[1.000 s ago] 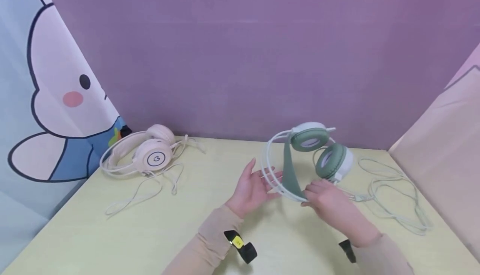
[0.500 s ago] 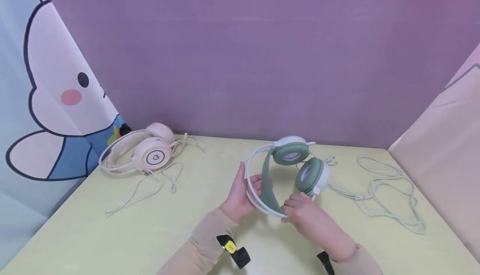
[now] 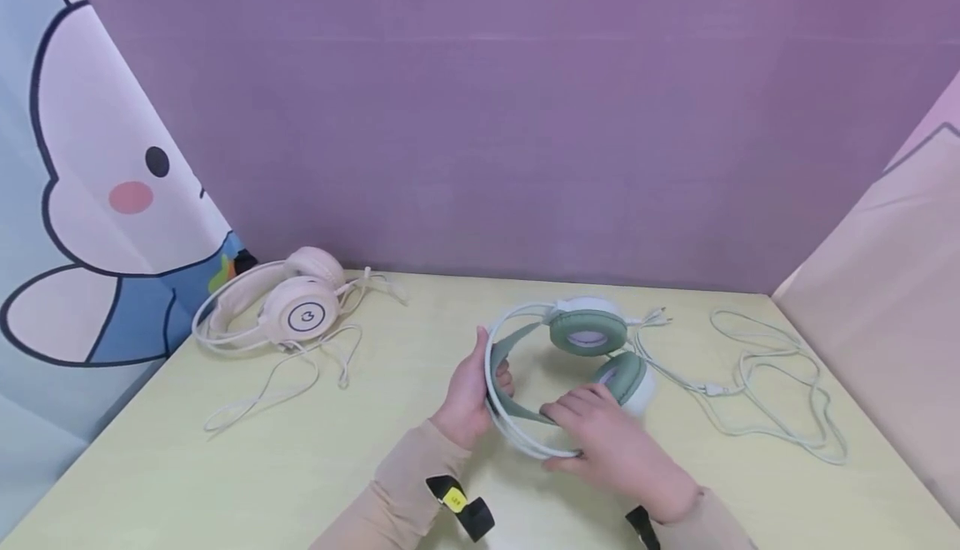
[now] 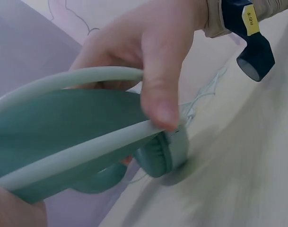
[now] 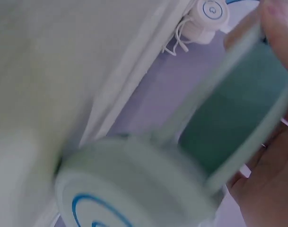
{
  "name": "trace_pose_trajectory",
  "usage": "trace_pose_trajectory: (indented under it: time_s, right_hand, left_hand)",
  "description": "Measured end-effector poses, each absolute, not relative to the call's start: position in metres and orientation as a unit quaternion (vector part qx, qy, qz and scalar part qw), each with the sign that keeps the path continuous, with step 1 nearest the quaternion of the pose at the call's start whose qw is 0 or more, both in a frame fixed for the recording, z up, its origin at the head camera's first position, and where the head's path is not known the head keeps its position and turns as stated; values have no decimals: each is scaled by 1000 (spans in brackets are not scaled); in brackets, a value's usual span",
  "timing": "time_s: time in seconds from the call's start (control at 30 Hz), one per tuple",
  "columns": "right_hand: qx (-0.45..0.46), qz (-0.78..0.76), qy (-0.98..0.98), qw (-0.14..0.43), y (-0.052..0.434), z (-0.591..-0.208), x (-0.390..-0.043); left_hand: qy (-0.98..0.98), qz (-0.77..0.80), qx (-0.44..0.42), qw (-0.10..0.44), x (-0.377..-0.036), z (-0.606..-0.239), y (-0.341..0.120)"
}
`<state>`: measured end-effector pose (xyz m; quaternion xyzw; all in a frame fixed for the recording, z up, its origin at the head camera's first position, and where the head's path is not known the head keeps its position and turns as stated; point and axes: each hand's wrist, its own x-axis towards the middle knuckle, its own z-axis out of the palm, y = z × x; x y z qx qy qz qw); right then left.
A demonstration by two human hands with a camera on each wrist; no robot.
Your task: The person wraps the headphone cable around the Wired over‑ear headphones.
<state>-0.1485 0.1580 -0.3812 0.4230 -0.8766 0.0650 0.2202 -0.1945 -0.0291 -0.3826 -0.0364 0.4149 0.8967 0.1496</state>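
I see my left hand [image 3: 467,392] and right hand [image 3: 600,437] both gripping the green headphones' [image 3: 577,350] band, centre frame, low over the yellow table [image 3: 225,483]; purple wall [image 3: 487,117] behind.

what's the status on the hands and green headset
Left hand and right hand both gripping green headset band. Its cable trails right. Pink headset well clear.

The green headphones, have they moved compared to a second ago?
Yes. The green headphones have come leftward and nearer the person, away from the loose cable on the table, held by both hands.
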Motion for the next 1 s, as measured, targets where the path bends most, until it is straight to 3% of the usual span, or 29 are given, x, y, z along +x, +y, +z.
trace_pose_trajectory:
  time_s: [0.13,0.33,0.57,0.67,0.77,0.87,1.0]
  right_hand:
    - [431,92,-867,231,169,-375,-151]
    - [419,221,-832,289,201,-358,-160]
    - [236,361,-833,347,238,-365,-173]
    - [159,378,-861,299,245,-374,-177]
    - [121,383,-891,211,249,-380,-179]
    - [125,383,-904,141,250,-385,-180]
    - [151,387,-905,91,248,-392,-181]
  left_hand:
    - [419,895,-23,152,-193,-377,-36]
    - [408,899,-7,156,-191,-367,-51]
    - [308,924,69,217,-191,-362,-73]
    - [250,932,97,242,-193,-361,-79]
    - [223,935,105,255,-195,-360,-81]
    - [225,935,100,256,-195,-358,-81]
    - [228,938,74,251,-194,-355,-83]
